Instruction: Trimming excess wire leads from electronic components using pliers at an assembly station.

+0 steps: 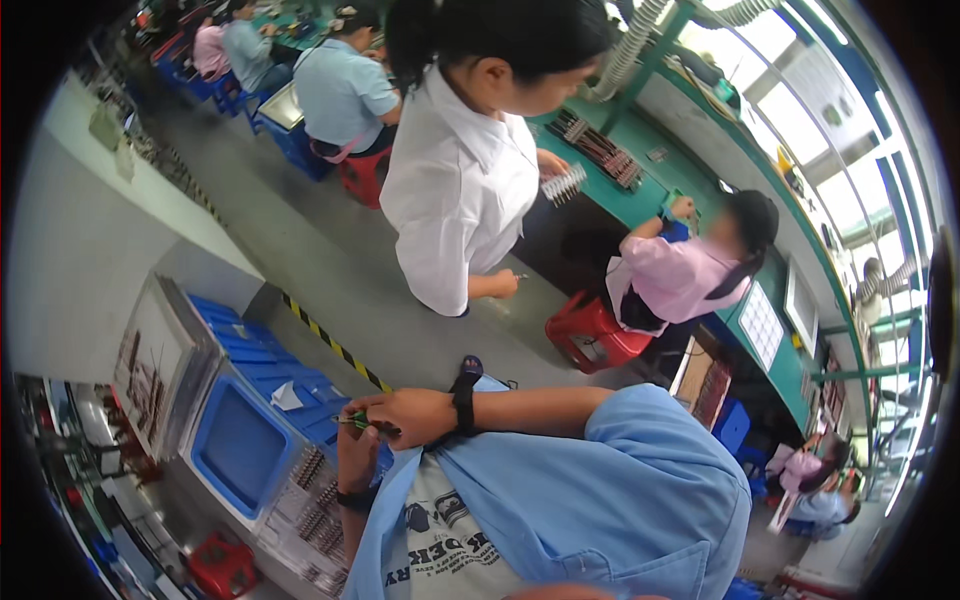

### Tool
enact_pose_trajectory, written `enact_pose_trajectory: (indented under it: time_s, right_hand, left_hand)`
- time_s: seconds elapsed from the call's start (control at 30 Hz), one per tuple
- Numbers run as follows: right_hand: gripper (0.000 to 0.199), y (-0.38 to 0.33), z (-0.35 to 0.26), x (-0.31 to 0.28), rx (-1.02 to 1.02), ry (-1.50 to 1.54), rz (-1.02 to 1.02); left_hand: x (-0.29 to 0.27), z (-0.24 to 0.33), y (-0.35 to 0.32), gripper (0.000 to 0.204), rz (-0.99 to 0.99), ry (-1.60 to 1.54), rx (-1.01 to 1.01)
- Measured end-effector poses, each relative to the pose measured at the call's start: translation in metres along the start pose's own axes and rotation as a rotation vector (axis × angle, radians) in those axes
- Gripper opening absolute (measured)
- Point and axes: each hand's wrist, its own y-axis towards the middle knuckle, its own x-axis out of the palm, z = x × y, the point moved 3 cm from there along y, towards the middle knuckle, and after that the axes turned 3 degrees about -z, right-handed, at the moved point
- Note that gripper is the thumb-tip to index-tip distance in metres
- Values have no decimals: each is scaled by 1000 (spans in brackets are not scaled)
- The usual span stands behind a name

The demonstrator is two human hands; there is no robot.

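Note:
Both my hands are together in front of my body, over the edge of the blue bins. My right hand (408,415), with a black band at the wrist, is closed round a small green tool (358,418) with a thin metal-looking tip; its exact kind is too small to tell. Just below it, my left hand (355,458), also banded at the wrist, is raised with its fingers bent against the tool's near end. What those fingers hold, if anything, is hidden.
An empty-looking blue tray (240,445), blue crates (262,350) and racks of small parts (315,505) stand at left. A person in white (440,200) stands ahead, holding a strip of parts (563,186). Beyond are a seated person in pink (690,270), a red stool (590,335) and a green bench (625,205).

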Motion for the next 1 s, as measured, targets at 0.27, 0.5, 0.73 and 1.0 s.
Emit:
enact_pose_trajectory:
  time_s: [0.27, 0.5, 0.73, 1.0]
  right_hand:
    - [25, -26, 17, -4, 80, -63, 297]
    - [37, 30, 40, 14, -124, -311, 136]
    - [43, 144, 45, 33, -153, -176, -171]
    - [30, 287, 82, -6, -129, 76, -482]
  left_hand:
    - [20, -39, 49, 43, -187, -39, -102]
    - [-23, -48, 31, 44, -116, -321, -163]
    - [-97, -29, 6, 41, 51, -368, -104]
    - [-190, 12, 52, 21, 530, 490, 55]
